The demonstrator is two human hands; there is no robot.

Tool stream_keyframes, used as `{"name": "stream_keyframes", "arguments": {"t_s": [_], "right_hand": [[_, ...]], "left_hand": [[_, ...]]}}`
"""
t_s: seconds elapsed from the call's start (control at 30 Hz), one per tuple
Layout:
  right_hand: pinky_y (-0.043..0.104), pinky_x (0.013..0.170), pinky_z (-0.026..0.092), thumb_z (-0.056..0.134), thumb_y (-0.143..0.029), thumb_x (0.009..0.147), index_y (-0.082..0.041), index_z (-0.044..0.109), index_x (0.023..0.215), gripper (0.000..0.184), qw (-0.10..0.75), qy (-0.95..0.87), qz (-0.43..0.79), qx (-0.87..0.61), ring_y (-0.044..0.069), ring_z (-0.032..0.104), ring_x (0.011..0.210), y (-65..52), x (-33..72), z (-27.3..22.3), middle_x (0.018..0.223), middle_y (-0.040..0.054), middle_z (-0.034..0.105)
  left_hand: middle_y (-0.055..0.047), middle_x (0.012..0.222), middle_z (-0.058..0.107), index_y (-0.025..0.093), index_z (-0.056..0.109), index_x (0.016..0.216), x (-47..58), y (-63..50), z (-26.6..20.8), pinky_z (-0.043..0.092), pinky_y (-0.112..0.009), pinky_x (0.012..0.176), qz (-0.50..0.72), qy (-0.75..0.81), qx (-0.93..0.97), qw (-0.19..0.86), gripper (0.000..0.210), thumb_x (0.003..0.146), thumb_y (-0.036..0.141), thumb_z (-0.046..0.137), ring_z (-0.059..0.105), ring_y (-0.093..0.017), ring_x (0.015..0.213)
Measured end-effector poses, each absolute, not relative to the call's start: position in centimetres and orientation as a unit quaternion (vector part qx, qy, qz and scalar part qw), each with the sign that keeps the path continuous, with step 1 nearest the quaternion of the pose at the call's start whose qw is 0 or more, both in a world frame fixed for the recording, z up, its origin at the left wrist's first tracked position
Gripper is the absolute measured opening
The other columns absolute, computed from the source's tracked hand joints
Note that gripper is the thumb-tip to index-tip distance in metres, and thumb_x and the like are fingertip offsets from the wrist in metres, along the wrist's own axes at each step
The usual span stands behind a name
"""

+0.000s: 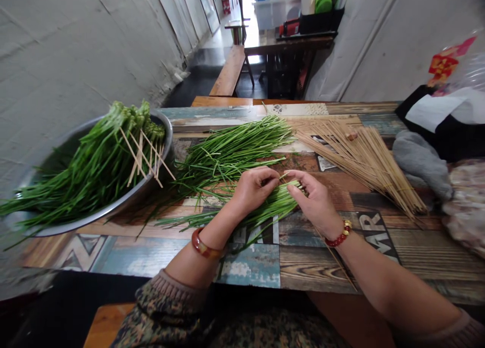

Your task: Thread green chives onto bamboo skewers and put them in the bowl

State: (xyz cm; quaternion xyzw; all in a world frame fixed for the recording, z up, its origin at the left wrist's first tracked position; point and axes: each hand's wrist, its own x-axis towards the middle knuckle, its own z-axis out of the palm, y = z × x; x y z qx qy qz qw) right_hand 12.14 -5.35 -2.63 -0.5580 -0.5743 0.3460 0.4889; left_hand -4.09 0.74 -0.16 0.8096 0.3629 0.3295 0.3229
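Observation:
Over the middle of the table, my left hand (pixel 254 189) is closed, thumb and fingers pinching a chive stalk near its pale end. My right hand (pixel 316 199) faces it, with thumb and index finger closed on the pale ends of the same small bunch of chives (pixel 273 205). A thin bamboo skewer (pixel 339 264) slants out from below my right hand toward the table's front edge; whether the hand grips it is hidden. Just beyond my hands lies a larger pile of loose chives (pixel 242 141).
At left, a metal basin (pixel 169 131) holds chives (pixel 94 156) in bundles pierced by skewers (pixel 138 153). Many bare skewers (pixel 373 158) lie fanned out at right, beside a grey plastic bag (pixel 420 161). Behind the patterned table (pixel 250 267) stand a bench (pixel 229 72) and another table (pixel 288 44).

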Motion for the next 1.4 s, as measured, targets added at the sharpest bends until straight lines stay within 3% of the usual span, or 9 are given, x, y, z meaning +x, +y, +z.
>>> {"name": "stream_keyframes", "arguments": {"t_s": [0.4,1.4], "right_hand": [[0.031,0.078,0.050,0.054,-0.026,0.083,-0.020,0.060,0.119,0.037,0.474,-0.577,0.347,-0.568,0.018,0.062,0.087,-5.50,12.19,-2.49,0.105,0.0058,0.067],[0.031,0.081,0.049,0.054,-0.023,0.082,-0.018,0.060,0.116,0.035,0.487,-0.578,0.339,-0.560,0.017,0.062,0.086,-5.30,12.05,-2.37,0.103,0.0059,0.067]], "left_hand": [[-0.002,0.073,0.068,0.015,0.066,0.074,-4.15,0.74,-0.24,0.043,-0.021,0.066,0.346,0.367,0.806,0.310,0.012,0.082,0.015,0.058,0.060,-0.011,0.068],[-0.003,0.076,0.069,0.017,0.067,0.079,-4.21,0.80,-0.69,0.042,-0.024,0.066,0.335,0.347,0.858,0.175,0.012,0.083,0.017,0.057,0.059,-0.012,0.069]]}}
